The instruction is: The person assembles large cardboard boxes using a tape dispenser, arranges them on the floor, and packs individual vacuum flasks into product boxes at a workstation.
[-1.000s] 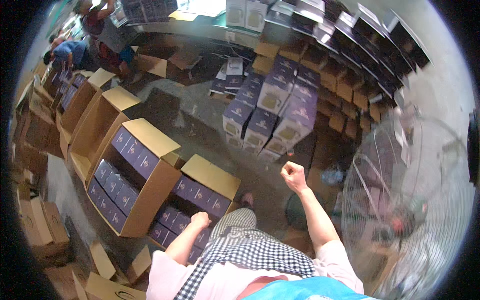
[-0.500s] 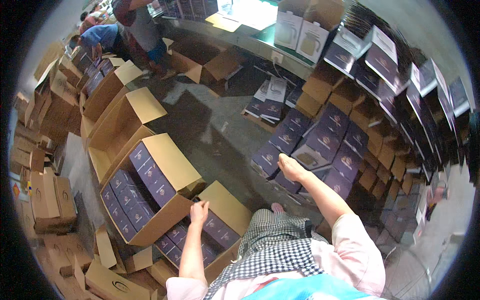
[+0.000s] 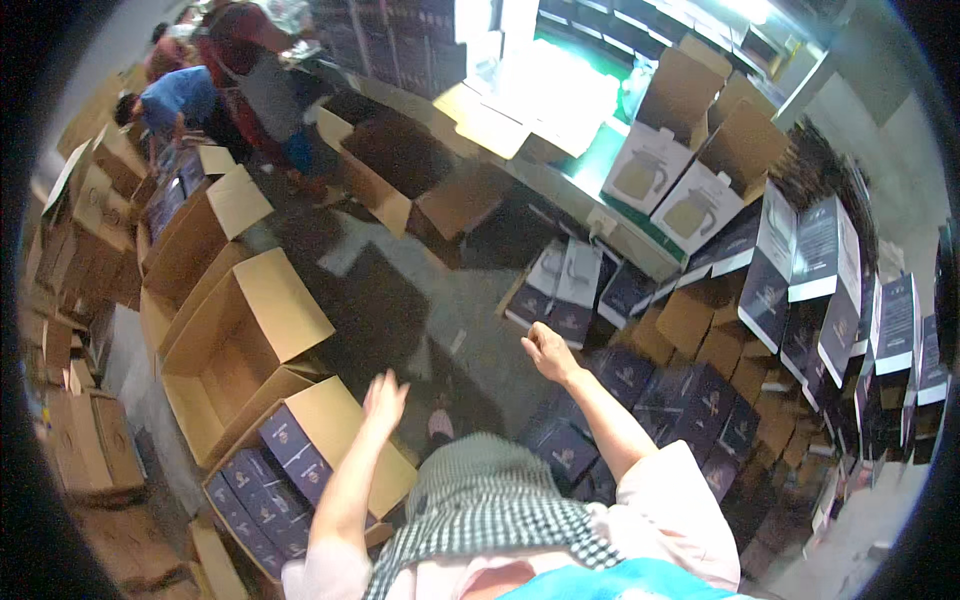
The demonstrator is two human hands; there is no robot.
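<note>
My left hand (image 3: 385,402) hangs in the air with its fingers stretched out and nothing in it. Below and left of it stands an open brown carton (image 3: 408,462) packed with dark purple product boxes (image 3: 262,500). My right hand (image 3: 550,353) is raised with loosely curled fingers, and no object shows in it. Under the right forearm lies a pile of dark purple boxes (image 3: 690,395). Just beyond the right hand, white-and-purple boxes (image 3: 562,285) rest low near the bench.
Empty open cartons (image 3: 215,350) line up on the left. An open carton (image 3: 365,180) sits on the floor ahead. Against the bench (image 3: 640,255) on the right are stacked unfilled boxes (image 3: 770,290). Co-workers (image 3: 180,95) bend over cartons at the far left.
My view has shifted forward and to the right. The left hand has moved off the near carton's edge and its fingers have opened. The right hand has moved ahead, past the purple pile.
</note>
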